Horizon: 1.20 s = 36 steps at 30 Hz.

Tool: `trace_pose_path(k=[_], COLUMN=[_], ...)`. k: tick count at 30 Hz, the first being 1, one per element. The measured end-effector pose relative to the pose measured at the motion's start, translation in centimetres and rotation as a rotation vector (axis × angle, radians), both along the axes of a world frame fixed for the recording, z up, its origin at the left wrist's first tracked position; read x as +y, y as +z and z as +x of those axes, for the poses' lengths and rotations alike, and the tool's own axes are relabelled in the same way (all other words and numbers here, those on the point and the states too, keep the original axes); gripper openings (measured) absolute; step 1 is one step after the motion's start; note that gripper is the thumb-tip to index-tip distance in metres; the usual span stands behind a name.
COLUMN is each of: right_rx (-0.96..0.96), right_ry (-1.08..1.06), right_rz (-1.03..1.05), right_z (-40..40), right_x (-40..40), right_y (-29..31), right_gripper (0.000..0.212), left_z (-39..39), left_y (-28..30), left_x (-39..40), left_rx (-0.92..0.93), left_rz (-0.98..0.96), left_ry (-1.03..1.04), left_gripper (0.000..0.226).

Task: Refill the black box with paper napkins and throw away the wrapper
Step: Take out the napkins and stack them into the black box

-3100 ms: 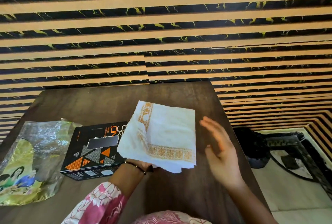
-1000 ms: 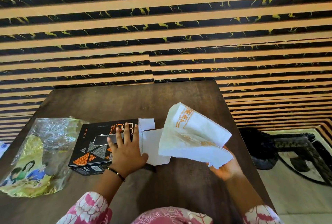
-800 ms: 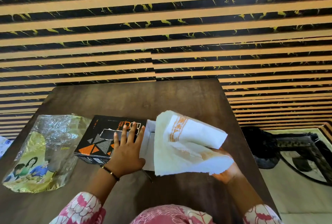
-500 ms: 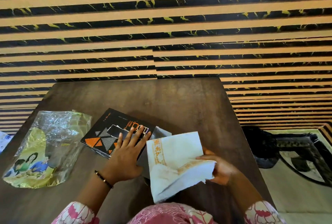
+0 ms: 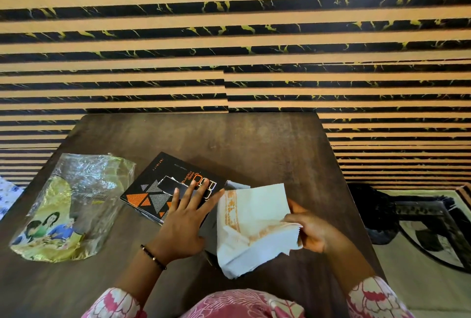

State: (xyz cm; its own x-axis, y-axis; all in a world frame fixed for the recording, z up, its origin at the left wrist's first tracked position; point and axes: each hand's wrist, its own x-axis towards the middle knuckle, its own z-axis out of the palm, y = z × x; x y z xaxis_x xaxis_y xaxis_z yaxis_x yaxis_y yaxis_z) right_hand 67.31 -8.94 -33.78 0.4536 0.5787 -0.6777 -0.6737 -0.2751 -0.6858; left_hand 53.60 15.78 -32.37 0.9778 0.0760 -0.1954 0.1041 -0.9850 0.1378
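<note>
The black box (image 5: 163, 190) lies flat near the middle of the desk (image 5: 229, 139), turned at an angle, its right end flap open. It is pressed down by the left hand (image 5: 182, 226), laid flat with fingers spread. A stack of napkins (image 5: 251, 226) is pinched closed in the right hand (image 5: 309, 231), just right of the open end. The empty wrapper (image 5: 68, 205) lies at the left.

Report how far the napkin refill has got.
Done: the wrapper lies emptied on the table. In hand: the left hand steadies the black box, and the right hand holds the napkin stack at its open end. Left: pushing the napkins in and binning the wrapper.
</note>
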Motion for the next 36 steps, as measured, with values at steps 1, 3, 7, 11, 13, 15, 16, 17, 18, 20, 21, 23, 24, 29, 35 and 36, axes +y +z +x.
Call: trace_pose_path(k=[1, 3, 7, 11, 13, 15, 16, 17, 18, 20, 21, 23, 24, 29, 35, 36], right_rx=[-0.026, -0.053, -0.039, 0.016, 0.034, 0.046, 0.049, 0.052, 0.058, 0.083, 0.102, 0.138, 0.142, 0.138, 0.219, 0.224], right_ry=[0.032, 0.082, 0.057, 0.009, 0.005, 0.009, 0.008, 0.008, 0.007, -0.005, -0.022, -0.074, -0.106, -0.243, -0.414, -0.434], right_rz=[-0.022, -0.045, -0.032, -0.004, 0.005, 0.002, -0.003, -0.003, 0.003, 0.020, 0.031, 0.067, 0.087, 0.135, 0.153, 0.154], right_z=[0.0, 0.1, 0.2, 0.4, 0.5, 0.5, 0.6, 0.6, 0.6, 0.7, 0.8, 1.0, 1.1, 0.9, -0.1, -0.1], right_x=[0.0, 0.1, 0.4, 0.4, 0.3, 0.3, 0.3, 0.3, 0.3, 0.3, 0.3, 0.5, 0.6, 1.3, 1.6, 1.5], right_y=[-0.1, -0.1, -0.2, -0.2, -0.3, -0.4, -0.4, -0.4, -0.4, -0.4, -0.5, -0.4, -0.4, -0.1, -0.5, -0.6], right_gripper=[0.053, 0.057, 0.056, 0.057, 0.056, 0.054, 0.054, 0.054, 0.054, 0.053, 0.052, 0.052, 0.051, 0.038, 0.029, 0.029], left_z=[0.0, 0.0, 0.0, 0.0, -0.1, 0.2, 0.4, 0.7, 0.9, 1.3, 1.4, 1.5, 1.5, 1.2, 0.6, 0.5], left_y=[-0.1, -0.3, -0.5, -0.1, -0.2, -0.3, -0.2, -0.2, -0.2, -0.7, -1.0, -1.7, -1.9, -1.6, -0.7, -0.5], left_x=[0.0, 0.0, 0.0, 0.0, 0.0, -0.1, -0.2, -0.5, -0.9, -1.7, -1.9, -1.9, -1.8, -1.6, -1.3, -1.2], left_rx=[-0.026, -0.061, -0.077, -0.138, -0.163, -0.190, -0.192, -0.185, -0.168, -0.129, -0.125, -0.122, -0.139, -0.086, -0.172, -0.174], left_rz=[-0.004, -0.022, -0.053, -0.227, -0.223, -0.170, -0.138, -0.091, -0.036, 0.037, 0.057, 0.082, 0.095, 0.049, -0.118, -0.143], left_ry=[-0.007, -0.008, 0.009, 0.052, 0.057, 0.080, 0.098, 0.111, 0.113, 0.114, 0.104, 0.088, 0.081, 0.060, 0.008, 0.010], left_gripper=[0.108, 0.101, 0.086, 0.068, 0.055, 0.050, 0.048, 0.043, 0.039, 0.051, 0.060, 0.076, 0.081, 0.062, 0.030, 0.032])
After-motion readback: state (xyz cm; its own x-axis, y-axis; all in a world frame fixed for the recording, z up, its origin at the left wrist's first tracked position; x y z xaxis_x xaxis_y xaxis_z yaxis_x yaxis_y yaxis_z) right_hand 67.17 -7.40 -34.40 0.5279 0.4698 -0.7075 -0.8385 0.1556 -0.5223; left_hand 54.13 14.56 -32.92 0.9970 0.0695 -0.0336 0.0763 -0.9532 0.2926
